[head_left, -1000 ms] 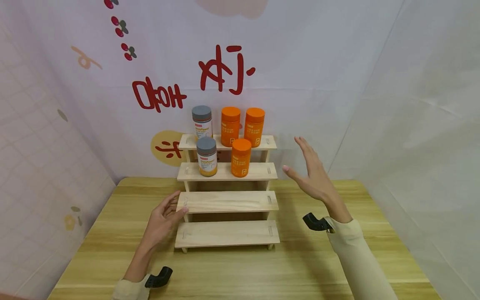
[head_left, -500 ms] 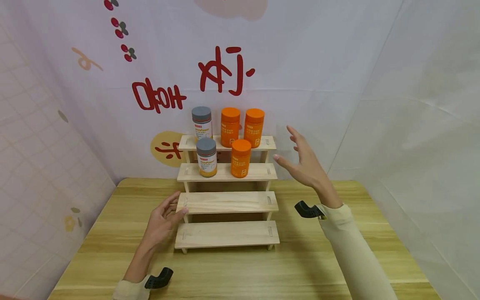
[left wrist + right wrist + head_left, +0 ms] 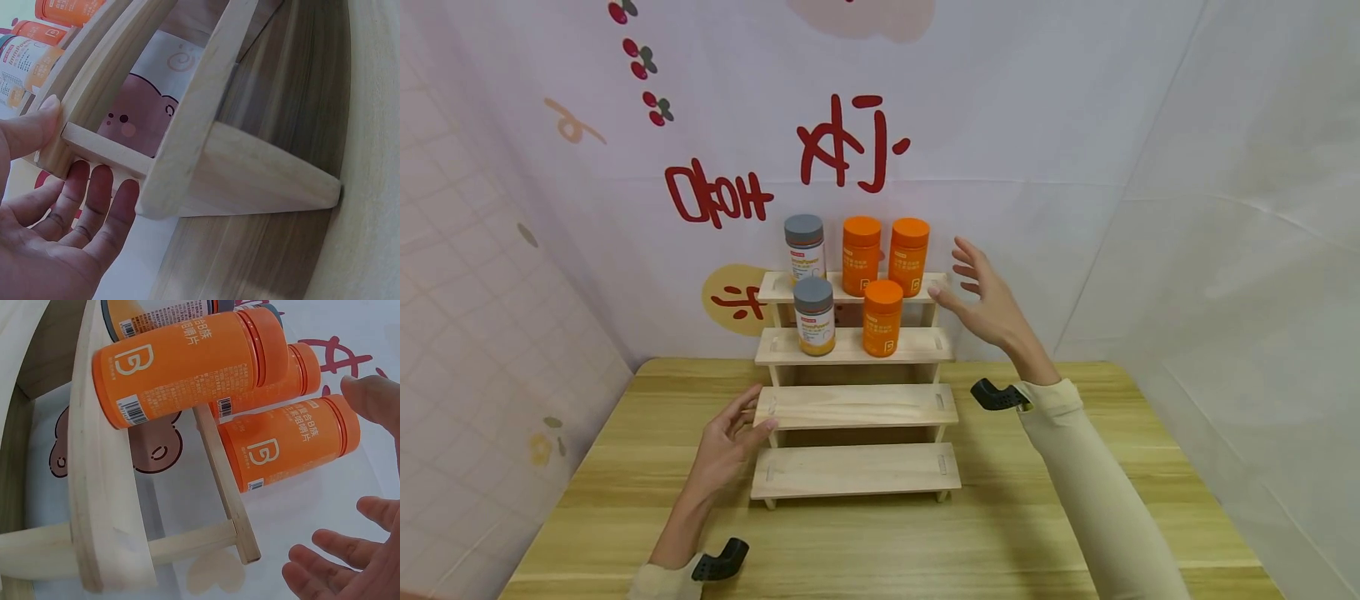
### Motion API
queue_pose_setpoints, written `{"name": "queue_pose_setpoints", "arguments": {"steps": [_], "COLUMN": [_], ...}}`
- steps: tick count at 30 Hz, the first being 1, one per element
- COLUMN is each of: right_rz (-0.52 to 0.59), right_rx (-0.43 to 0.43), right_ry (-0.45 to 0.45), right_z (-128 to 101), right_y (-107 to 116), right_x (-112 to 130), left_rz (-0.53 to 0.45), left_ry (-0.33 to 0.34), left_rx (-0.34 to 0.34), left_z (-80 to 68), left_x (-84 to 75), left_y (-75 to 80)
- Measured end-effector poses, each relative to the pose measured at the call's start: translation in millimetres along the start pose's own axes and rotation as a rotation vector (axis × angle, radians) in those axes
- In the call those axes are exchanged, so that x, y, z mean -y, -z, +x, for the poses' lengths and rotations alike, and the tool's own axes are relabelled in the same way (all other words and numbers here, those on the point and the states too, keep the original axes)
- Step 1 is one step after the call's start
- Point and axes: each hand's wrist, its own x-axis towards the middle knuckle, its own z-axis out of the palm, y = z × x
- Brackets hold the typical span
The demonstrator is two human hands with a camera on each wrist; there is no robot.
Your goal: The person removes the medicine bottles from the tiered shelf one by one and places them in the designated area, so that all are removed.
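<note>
1. My right grip (image 3: 987,302) is hovering spread, holding nothing.
2. Just left of it, not touching, the rightmost orange cylindrical jar (image 3: 910,257) is standing upright, long axis vertical, atop the pale wooden four-tier rack (image 3: 859,407).
3. My left grip (image 3: 722,448), lower and farther from that jar, is pinching the rack's left edge.

Head view: soft, even light; diffuse shadow falls on table (image 3: 1022,512), below fingers (image 3: 976,256) of right hand (image 3: 991,307); recesses of shelf (image 3: 854,471) darken, right of left hand (image 3: 722,446) fingers. Left wrist view: dimmer, greyish; shelf edges bow. Right wrist view: brighter; orange jar (image 3: 187,369), left of fingers, large print legible.
</note>
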Motion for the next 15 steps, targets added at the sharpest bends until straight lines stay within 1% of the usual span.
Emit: {"name": "queue_pose_setpoints", "arguments": {"steps": [7,15], "right_rz": [0.132,0.187], "right_rx": [0.030,0.038], "right_ry": [-0.034,-0.091], "right_z": [20,39], "right_y": [-7,-21], "right_x": [0,2], "left_rz": [-0.001,-0.007], "left_ry": [0.015,0.005], "left_rx": [-0.009,-0.007], "left_z": [-0.6,-0.2], "left_x": [-0.7,-0.9], "left_y": [0.1,-1.2]}}
